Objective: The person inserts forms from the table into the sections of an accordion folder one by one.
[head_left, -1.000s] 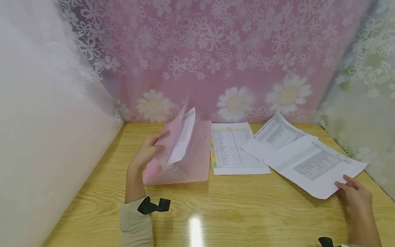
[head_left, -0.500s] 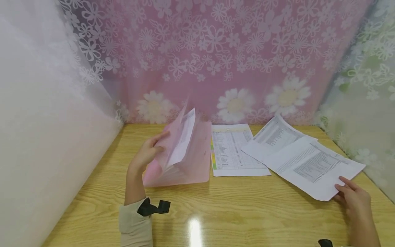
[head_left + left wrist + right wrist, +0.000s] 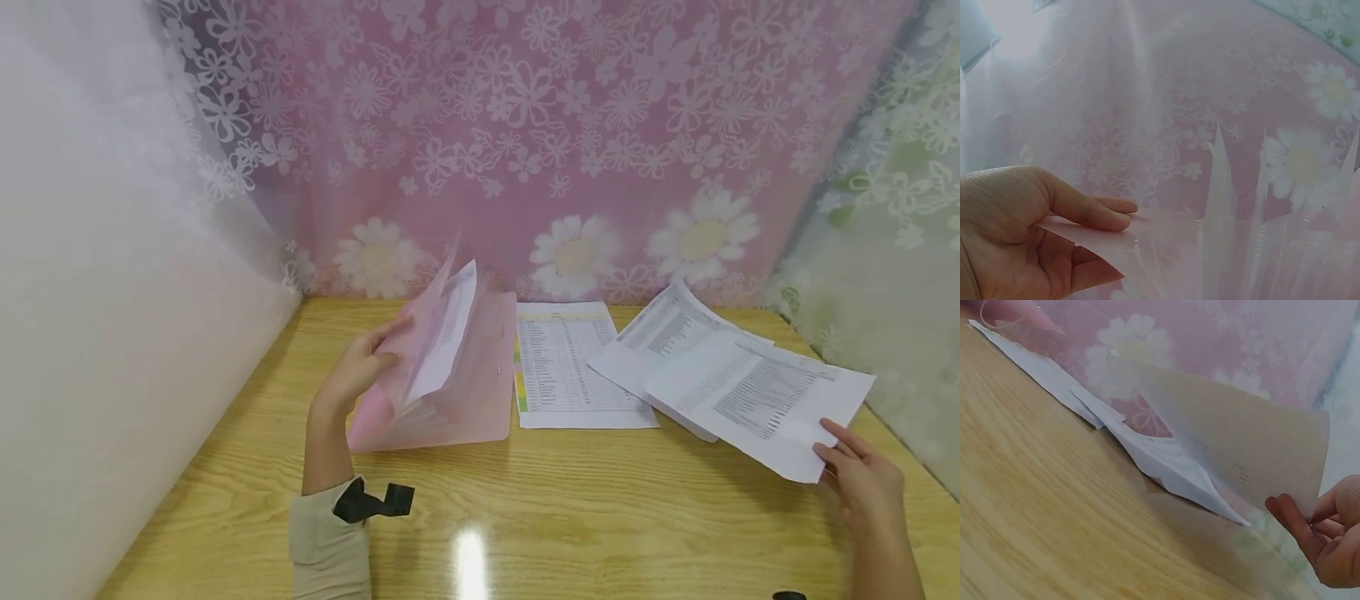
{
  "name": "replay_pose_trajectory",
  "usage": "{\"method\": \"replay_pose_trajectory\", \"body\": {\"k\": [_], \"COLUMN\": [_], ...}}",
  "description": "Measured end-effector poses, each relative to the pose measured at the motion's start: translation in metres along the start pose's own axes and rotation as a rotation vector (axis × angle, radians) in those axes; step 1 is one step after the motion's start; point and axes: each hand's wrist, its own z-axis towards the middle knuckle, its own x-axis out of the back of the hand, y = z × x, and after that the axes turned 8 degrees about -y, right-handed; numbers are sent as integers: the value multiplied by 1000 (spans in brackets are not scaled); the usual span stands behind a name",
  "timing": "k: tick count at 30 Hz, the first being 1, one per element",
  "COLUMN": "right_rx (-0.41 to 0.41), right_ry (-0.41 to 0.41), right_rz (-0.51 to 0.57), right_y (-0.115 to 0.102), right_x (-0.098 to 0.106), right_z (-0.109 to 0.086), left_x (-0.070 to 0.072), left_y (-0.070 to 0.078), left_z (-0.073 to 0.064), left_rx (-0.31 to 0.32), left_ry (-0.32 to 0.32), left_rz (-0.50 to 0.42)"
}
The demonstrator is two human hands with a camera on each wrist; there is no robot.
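Observation:
My left hand grips the raised pink cover of a clear-pocket document folder, thumb on one side and fingers on the other. Several translucent pocket sleeves stand fanned out beside it in the left wrist view. Inside the folder a white printed sheet stands tilted. At the right, my right hand pinches the near corner of a printed paper sheet, lifting it at a slant. Beneath it lies another printed sheet, partly covered. The right wrist view shows the lifted sheet's underside.
A printed table sheet with coloured edge marks lies between the folder and the right-hand papers, which overlap its right edge. Wood-grain table lies under everything. Flowered curtains close off the back and sides.
My right hand has raised the top sheet's near corner and shifted it slightly left, separating it from the paper beneath. The left hand keeps its grip on the folder cover.

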Motion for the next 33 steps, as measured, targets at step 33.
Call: {"method": "replay_pose_trajectory", "body": {"k": [33], "right_rx": [139], "right_ry": [-456], "right_rz": [-178], "right_y": [-22], "right_x": [-119], "right_z": [-26], "left_x": [3], "left_y": [1], "left_z": [0], "left_rx": [-7], "left_ry": [-19], "left_rz": [-38]}}
